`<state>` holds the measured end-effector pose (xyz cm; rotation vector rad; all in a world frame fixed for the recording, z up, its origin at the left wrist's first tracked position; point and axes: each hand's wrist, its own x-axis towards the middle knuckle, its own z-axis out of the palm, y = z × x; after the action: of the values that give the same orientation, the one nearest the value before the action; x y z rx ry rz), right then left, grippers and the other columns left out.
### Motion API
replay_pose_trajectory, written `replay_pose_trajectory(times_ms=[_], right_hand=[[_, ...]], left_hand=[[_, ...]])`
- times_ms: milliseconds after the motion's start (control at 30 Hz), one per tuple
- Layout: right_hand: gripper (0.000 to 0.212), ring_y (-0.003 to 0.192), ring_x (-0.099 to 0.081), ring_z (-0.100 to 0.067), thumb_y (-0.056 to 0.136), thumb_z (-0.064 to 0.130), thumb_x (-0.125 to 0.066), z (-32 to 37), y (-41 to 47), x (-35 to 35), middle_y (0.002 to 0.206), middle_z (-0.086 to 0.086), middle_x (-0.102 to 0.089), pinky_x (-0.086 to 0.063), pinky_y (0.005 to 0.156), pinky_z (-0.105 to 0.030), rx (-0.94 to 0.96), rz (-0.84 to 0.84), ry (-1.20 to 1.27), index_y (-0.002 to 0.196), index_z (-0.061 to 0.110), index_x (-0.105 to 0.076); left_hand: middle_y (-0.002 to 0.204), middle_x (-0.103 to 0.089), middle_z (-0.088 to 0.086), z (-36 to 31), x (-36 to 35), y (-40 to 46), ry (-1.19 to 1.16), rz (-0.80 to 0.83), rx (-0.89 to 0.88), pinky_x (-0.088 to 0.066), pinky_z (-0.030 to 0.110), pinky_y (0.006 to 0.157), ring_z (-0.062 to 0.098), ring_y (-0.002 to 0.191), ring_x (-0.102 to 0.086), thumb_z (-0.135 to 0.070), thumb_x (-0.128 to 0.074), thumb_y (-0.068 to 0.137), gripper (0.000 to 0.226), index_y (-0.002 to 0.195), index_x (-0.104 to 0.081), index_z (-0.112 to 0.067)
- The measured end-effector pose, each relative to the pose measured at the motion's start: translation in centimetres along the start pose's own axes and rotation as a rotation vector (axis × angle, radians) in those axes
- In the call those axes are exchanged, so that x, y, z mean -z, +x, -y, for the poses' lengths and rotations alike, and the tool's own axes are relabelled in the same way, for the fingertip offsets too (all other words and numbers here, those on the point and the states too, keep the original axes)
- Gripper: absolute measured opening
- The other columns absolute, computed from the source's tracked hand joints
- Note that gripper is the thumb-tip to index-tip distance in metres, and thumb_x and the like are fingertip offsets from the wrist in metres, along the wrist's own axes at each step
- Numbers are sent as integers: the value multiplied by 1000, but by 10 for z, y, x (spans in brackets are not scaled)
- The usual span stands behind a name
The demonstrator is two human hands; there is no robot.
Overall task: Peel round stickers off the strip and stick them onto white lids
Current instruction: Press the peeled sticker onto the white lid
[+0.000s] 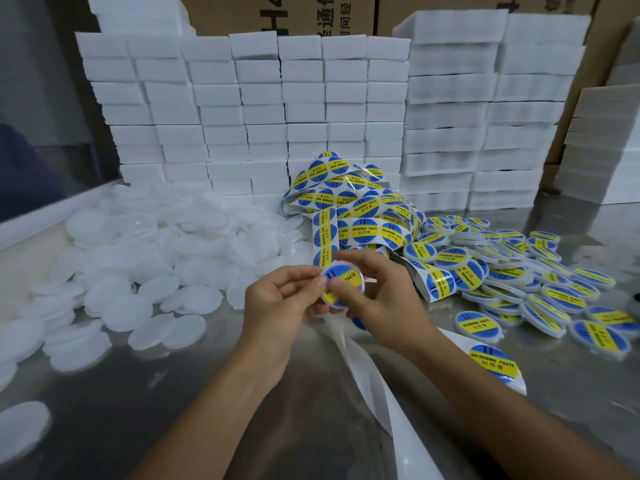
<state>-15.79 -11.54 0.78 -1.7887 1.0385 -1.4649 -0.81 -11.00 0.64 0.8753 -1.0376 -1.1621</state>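
On the left of the counter [180,393] lies a heap of bare white lids [145,265]. At centre, the left hand [277,306] and right hand [388,303] meet around one lid [341,284], tilted toward the camera, each grip pinching its rim while a blue-and-yellow round sticker [337,275] sits on its face. The sticker strip [349,209] trails away just behind. Finished lids [512,271] lie right, nearer the right hand.

The left hand [277,299] and right hand [388,292] cover the edges of the lid [341,284] between them, and its sticker [337,277] reads only "PASTE". Beyond the hands, cartons [284,12] are cut by the top edge, their print partial
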Motion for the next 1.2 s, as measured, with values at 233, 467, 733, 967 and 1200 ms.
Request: replay_pose_trajectory(times_ms=[233,467,733,967,1200], right_hand=[[18,53,-64,-9,90,5,-68,-1,1,4,64,4,-70,-57,52,-29,-92,37,86,108,9,-67],[10,68,-65,-14,88,18,-73,-11,15,31,84,4,-71,-51,56,-22,-138,-352,-28,92,25,-68],[51,102,-66,-20,91,11,-67,-18,57,102,129,-13,-59,-59,77,-30,-369,-708,430,139,12,-51],[30,100,-68,-24,93,8,-61,-25,83,133,97,-2,-48,-60,67,-28,-491,-677,562,122,11,-54],[42,91,-72,-26,95,5,-56,-39,86,142,113,-13,-53,-60,85,-37,-583,-708,417,136,9,-45]], left_hand=[[74,-74,4,9,5,6,231,-168,-76,-56,27,58,15,64,-70,-23,-75,83,11,82,-71,-14],[102,-65,-10,26,2,6,563,-106,64,-55,32,82,6,91,-65,-47,-85,64,56,110,-57,-34],[73,-70,-21,32,-5,3,694,-51,47,-50,44,94,-2,71,-66,-42,-85,57,50,94,-51,-43],[82,-69,-9,36,-1,11,680,-81,35,-47,49,98,19,85,-67,-18,-80,68,72,132,-50,-28],[78,-69,-10,37,-1,12,715,-89,37,-48,46,97,17,86,-66,-23,-79,70,66,131,-54,-29]])
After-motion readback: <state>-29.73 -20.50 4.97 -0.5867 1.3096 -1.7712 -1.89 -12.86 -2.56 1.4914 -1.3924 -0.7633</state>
